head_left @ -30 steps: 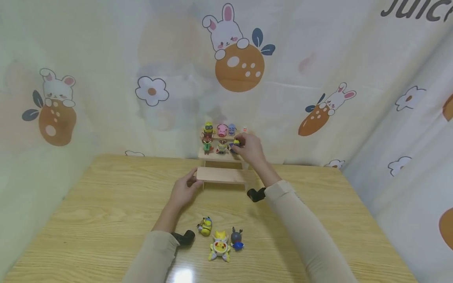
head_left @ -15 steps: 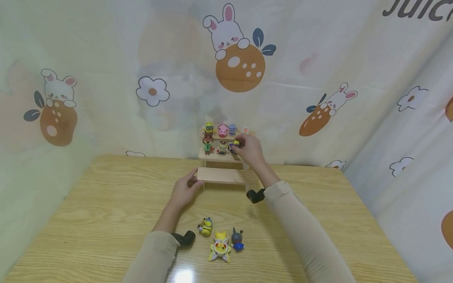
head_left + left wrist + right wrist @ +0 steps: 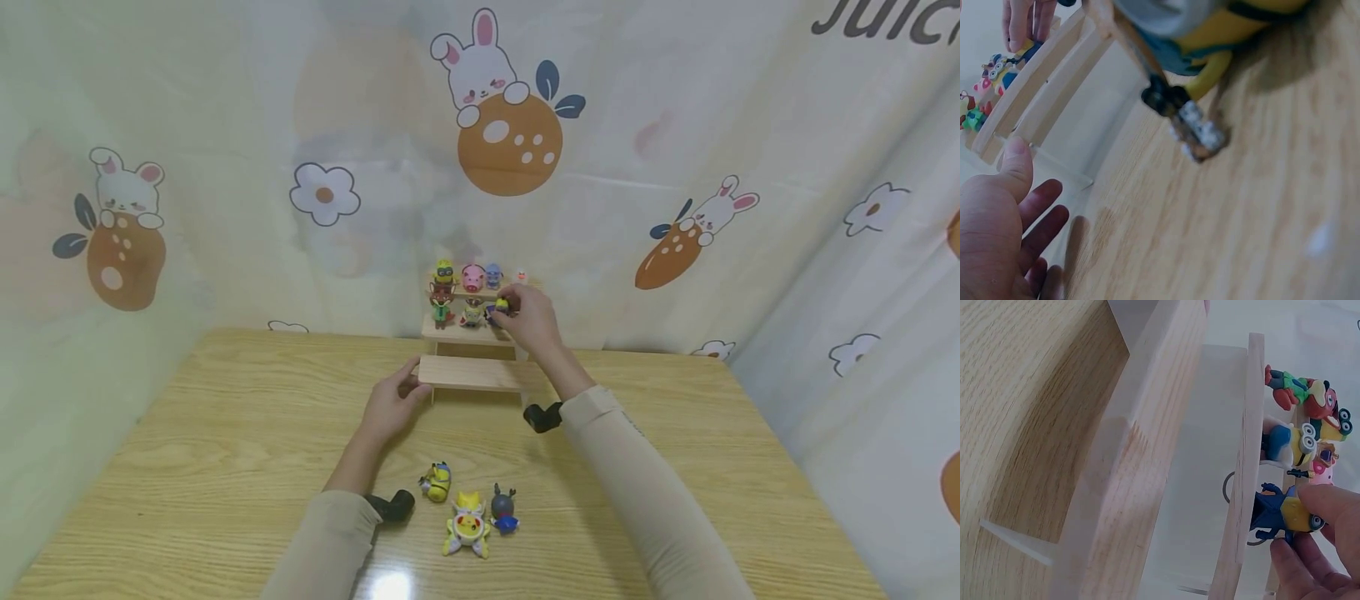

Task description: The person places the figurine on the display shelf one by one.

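My right hand (image 3: 531, 318) pinches a minion figurine in blue (image 3: 1275, 509) by its yellow head, at the right of the middle tier (image 3: 465, 333) of a wooden step shelf. Its feet meet the board in the right wrist view. Left of it stand a minion in white and blue (image 3: 1291, 445) and a fox figurine in green (image 3: 442, 310). My left hand (image 3: 392, 404) rests at the left end of the lowest tier (image 3: 476, 372); in the left wrist view its thumb (image 3: 1017, 164) is against the wood and the other fingers extend loosely.
On the top tier stand a yellow minion (image 3: 444, 272), a pink pig (image 3: 472, 277), a bluish figurine (image 3: 492, 275) and a small white one (image 3: 522, 274). On the table lie another minion (image 3: 437, 482), a yellow-and-white figurine (image 3: 468, 527) and a dark antlered one (image 3: 504, 510).
Both hands keep their places at the shelf, and the minion stays in my right fingers. The head view shifts very slightly.
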Demonstrator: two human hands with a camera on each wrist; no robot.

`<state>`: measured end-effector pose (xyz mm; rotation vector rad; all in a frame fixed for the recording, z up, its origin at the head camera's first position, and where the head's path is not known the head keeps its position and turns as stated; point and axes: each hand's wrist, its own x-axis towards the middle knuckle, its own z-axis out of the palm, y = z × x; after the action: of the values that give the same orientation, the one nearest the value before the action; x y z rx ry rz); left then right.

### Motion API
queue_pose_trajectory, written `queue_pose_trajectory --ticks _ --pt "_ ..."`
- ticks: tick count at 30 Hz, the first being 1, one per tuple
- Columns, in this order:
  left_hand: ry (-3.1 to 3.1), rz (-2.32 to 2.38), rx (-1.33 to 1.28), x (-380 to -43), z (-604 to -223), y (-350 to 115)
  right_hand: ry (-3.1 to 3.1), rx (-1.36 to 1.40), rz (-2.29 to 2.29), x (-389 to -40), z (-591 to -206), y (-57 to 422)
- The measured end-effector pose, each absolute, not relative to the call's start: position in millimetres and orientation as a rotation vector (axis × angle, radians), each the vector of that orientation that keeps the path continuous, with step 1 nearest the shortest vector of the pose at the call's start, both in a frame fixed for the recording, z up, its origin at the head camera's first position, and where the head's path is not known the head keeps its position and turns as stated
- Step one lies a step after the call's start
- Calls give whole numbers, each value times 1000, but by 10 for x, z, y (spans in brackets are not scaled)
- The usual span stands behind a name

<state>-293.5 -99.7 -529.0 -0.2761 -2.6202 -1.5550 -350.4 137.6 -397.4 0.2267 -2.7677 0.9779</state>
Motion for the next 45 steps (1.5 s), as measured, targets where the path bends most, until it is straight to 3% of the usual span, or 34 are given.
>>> queue_pose_trajectory --ticks 45 --pt "-2613 -1550 -290 -2919 -5272 -1002 -2758 289 998 -3372 -3906 1453"
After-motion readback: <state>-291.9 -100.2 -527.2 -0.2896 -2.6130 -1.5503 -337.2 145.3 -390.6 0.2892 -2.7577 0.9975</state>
